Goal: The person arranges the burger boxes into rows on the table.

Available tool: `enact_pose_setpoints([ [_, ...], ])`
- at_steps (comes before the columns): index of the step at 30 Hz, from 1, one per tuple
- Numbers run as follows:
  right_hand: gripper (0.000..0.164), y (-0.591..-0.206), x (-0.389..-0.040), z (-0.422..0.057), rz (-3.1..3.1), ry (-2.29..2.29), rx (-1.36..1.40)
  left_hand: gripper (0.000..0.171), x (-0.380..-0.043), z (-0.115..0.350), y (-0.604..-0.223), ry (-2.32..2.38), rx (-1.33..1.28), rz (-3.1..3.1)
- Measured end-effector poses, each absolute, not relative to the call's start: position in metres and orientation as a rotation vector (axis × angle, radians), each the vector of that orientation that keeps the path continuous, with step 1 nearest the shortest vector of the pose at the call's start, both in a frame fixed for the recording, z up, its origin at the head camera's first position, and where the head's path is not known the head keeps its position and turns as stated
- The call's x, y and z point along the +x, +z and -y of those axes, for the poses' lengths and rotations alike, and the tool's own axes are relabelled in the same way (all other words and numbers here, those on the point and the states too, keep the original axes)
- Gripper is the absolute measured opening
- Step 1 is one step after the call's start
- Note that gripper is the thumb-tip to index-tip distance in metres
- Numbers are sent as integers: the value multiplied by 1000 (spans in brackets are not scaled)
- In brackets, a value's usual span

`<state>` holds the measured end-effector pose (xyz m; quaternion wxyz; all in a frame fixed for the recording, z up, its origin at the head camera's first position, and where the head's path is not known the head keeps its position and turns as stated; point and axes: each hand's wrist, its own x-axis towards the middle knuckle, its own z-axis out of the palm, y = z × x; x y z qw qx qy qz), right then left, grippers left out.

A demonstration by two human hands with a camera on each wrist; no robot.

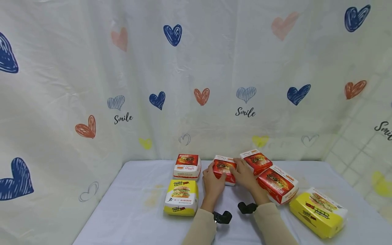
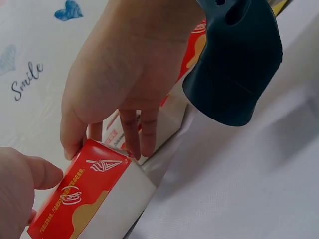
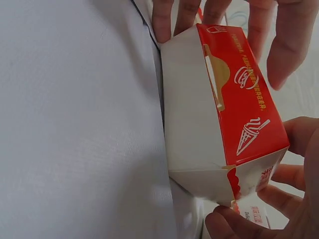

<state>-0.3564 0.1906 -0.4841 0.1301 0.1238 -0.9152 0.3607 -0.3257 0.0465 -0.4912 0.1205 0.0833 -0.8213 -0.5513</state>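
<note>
In the head view, a red and white burger box (image 1: 224, 166) sits near the back middle of the table between both hands. My left hand (image 1: 213, 182) grips its left side, thumb across the near part of the top. On the opposite side my right hand (image 1: 246, 175) holds it, fingers along the right edge. In the left wrist view the box's red panel (image 2: 75, 199) has white food drawings, with the left hand (image 2: 20, 191) at lower left and the right hand (image 2: 124, 64) above. The right wrist view shows the right hand (image 3: 294, 184) at one end of the box (image 3: 192, 104).
To the left, a red and white box (image 1: 187, 166) stands behind a yellow burger box (image 1: 181, 198). At right, two red boxes, one at the back (image 1: 256, 161) and one nearer (image 1: 278, 183), lie angled beside another yellow box (image 1: 318, 212). A heart-printed curtain (image 1: 214, 61) hangs behind the table.
</note>
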Motion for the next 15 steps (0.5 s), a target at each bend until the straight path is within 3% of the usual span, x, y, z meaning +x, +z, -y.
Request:
enact_pose_setpoints([
  [15,55,-480,-348,-189,2657,1027,352,69,-323,-47,-490,-1638,247,2387],
])
